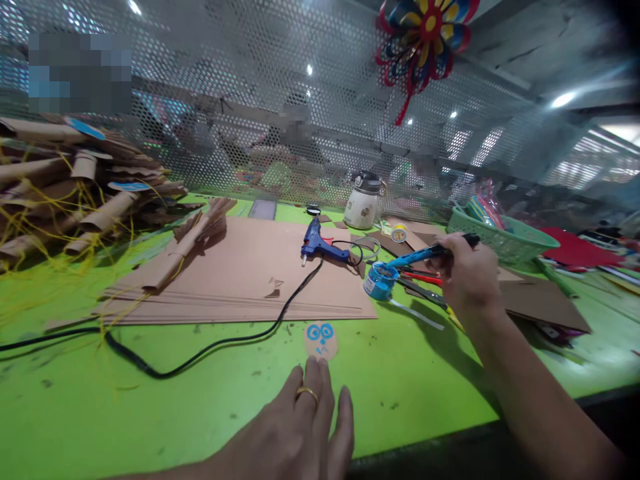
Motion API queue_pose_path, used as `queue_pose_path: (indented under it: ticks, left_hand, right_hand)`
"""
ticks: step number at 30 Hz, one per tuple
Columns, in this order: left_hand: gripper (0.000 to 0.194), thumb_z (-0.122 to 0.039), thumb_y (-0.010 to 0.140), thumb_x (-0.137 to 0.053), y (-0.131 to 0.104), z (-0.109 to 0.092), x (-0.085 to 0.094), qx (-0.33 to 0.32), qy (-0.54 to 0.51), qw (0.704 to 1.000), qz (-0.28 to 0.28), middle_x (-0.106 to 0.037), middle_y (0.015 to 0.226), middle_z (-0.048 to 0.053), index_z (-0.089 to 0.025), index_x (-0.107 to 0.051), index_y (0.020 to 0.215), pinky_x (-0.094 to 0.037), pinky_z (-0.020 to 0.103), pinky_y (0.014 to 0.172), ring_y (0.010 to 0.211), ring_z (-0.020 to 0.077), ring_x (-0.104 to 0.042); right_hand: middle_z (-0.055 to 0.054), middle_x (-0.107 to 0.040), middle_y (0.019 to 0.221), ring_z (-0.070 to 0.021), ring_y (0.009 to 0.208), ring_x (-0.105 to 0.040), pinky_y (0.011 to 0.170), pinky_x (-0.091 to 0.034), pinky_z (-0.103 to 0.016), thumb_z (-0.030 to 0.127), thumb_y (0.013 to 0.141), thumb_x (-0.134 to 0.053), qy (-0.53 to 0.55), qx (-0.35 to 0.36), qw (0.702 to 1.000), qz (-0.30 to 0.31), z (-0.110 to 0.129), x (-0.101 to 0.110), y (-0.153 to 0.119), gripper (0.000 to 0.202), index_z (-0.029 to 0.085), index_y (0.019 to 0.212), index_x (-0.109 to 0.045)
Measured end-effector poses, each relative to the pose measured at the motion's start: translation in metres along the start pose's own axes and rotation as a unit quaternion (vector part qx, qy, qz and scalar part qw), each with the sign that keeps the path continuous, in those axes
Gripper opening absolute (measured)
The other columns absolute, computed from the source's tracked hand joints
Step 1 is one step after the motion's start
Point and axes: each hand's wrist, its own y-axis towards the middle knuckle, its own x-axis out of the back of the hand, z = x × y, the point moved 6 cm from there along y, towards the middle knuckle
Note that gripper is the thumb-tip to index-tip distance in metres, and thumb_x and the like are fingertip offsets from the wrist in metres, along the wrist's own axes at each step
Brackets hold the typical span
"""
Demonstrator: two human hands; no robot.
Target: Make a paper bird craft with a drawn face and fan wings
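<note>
My right hand (pixel 467 277) is closed around a paintbrush (pixel 417 255) with blue paint along its handle. The brush tip is inside a small jar of blue paint (pixel 381 283). With fingers stretched out, my left hand (pixel 310 413) rests on the green table, its fingertips at the lower edge of a round cardboard disc (pixel 321 340). Blue ringed eyes, a nose and a few small strokes are painted on that disc. Just behind it lies a stack of flat cardboard sheets (pixel 240 260).
A blue glue gun (pixel 320 243) lies on the cardboard, its black cord (pixel 215 345) trailing left. Rolled cardboard pieces with yellow strings (pixel 75 193) are heaped at left. A white bottle (pixel 363 203), a green basket (pixel 515 237) and dark cardboard (pixel 543 303) stand or lie behind and right.
</note>
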Motion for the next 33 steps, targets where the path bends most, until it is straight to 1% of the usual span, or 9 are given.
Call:
queue_pose_path:
  ticks: [3, 5, 10, 13, 19, 24, 26, 29, 33]
  left_hand:
    - [0.039, -0.035, 0.101, -0.037, -0.001, 0.001, 0.0, 0.012, -0.003, 1.0, -0.004, -0.066, 0.115, 0.026, -0.007, -0.049, 0.126, -0.052, 0.048, 0.087, 0.11, 0.0372, -0.064]
    - [0.04, -0.035, 0.102, -0.034, -0.001, 0.001, 0.001, 0.017, -0.01, 1.0, -0.005, -0.067, 0.115, 0.026, -0.007, -0.05, 0.125, -0.051, 0.047, 0.088, 0.111, 0.0367, -0.064]
    - [0.041, -0.037, 0.101, -0.037, 0.0, 0.001, 0.002, 0.022, -0.015, 1.0, -0.006, -0.066, 0.117, 0.025, -0.008, -0.05, 0.127, -0.05, 0.047, 0.09, 0.112, 0.0362, -0.064]
    - [0.044, -0.041, 0.101, -0.039, 0.0, 0.0, 0.001, 0.019, -0.015, 1.0, -0.003, -0.066, 0.117, 0.025, -0.008, -0.05, 0.127, -0.051, 0.047, 0.089, 0.113, 0.0369, -0.063]
    - [0.042, -0.033, 0.1, -0.039, 0.001, -0.002, 0.0, 0.006, -0.012, 1.0, 0.021, -0.065, 0.117, 0.029, -0.004, -0.05, 0.128, -0.051, 0.05, 0.089, 0.113, 0.0395, -0.062]
    - [0.042, -0.034, 0.1, -0.04, 0.003, 0.0, 0.004, 0.011, -0.021, 1.0, 0.02, -0.064, 0.117, 0.03, -0.004, -0.051, 0.127, -0.052, 0.05, 0.088, 0.112, 0.0399, -0.063]
    - [0.041, -0.032, 0.099, -0.04, 0.003, -0.001, 0.005, 0.011, -0.027, 0.999, 0.027, -0.064, 0.117, 0.03, -0.003, -0.051, 0.127, -0.052, 0.05, 0.088, 0.112, 0.0401, -0.063]
    - [0.041, -0.032, 0.099, -0.041, 0.003, -0.001, 0.006, 0.013, -0.039, 0.999, 0.031, -0.064, 0.118, 0.029, -0.004, -0.052, 0.126, -0.051, 0.05, 0.089, 0.114, 0.0395, -0.062]
    - [0.042, -0.034, 0.099, -0.043, 0.003, 0.0, 0.006, 0.015, -0.036, 0.999, 0.028, -0.064, 0.118, 0.03, -0.003, -0.052, 0.126, -0.052, 0.049, 0.089, 0.114, 0.0388, -0.062]
  right_hand:
    - [0.006, -0.049, 0.047, -0.009, 0.041, -0.044, 0.04, -0.038, -0.023, 0.021, 0.065, -0.065, -0.017, 0.001, 1.0, -0.012, -0.002, 0.004, 0.007, 0.01, 0.019, 0.058, -0.057]
    - [0.006, -0.051, 0.048, -0.0101, 0.043, -0.046, 0.041, -0.036, -0.023, 0.022, 0.065, -0.066, -0.088, 0.001, 0.996, 0.003, -0.006, 0.004, 0.011, 0.008, 0.019, 0.061, -0.06]
    - [0.001, -0.058, 0.054, -0.0138, 0.05, -0.051, 0.047, -0.039, -0.026, 0.037, 0.068, -0.073, -0.264, -0.036, 0.951, 0.155, -0.034, -0.012, 0.01, 0.022, 0.017, 0.064, -0.064]
    - [0.001, -0.058, 0.055, -0.0132, 0.05, -0.05, 0.046, -0.039, -0.026, 0.042, 0.069, -0.073, -0.261, -0.046, 0.947, 0.183, -0.043, -0.016, 0.008, 0.028, 0.017, 0.065, -0.063]
    - [0.005, -0.052, 0.053, -0.0109, 0.049, -0.046, 0.046, -0.038, -0.023, 0.05, 0.074, -0.069, -0.241, -0.017, 0.96, 0.141, -0.033, -0.012, 0.008, 0.035, 0.017, 0.066, -0.059]
    - [0.003, -0.055, 0.05, -0.0122, 0.047, -0.048, 0.044, -0.037, -0.024, 0.049, 0.071, -0.074, -0.241, -0.033, 0.949, 0.202, -0.039, -0.02, 0.0, 0.035, 0.015, 0.069, -0.064]
    - [0.003, -0.056, 0.05, -0.0122, 0.048, -0.049, 0.044, -0.037, -0.024, 0.048, 0.072, -0.073, -0.237, -0.024, 0.955, 0.176, -0.035, -0.018, 0.0, 0.034, 0.015, 0.069, -0.064]
    - [0.004, -0.054, 0.049, -0.0113, 0.046, -0.046, 0.044, -0.035, -0.024, 0.04, 0.073, -0.073, -0.231, 0.02, 0.969, 0.08, -0.018, -0.006, 0.004, 0.026, 0.016, 0.066, -0.063]
    - [0.007, -0.048, 0.05, -0.0108, 0.044, -0.043, 0.042, -0.035, -0.025, 0.026, 0.071, -0.069, -0.139, 0.086, 0.986, -0.035, 0.01, 0.007, 0.001, 0.015, 0.019, 0.063, -0.059]
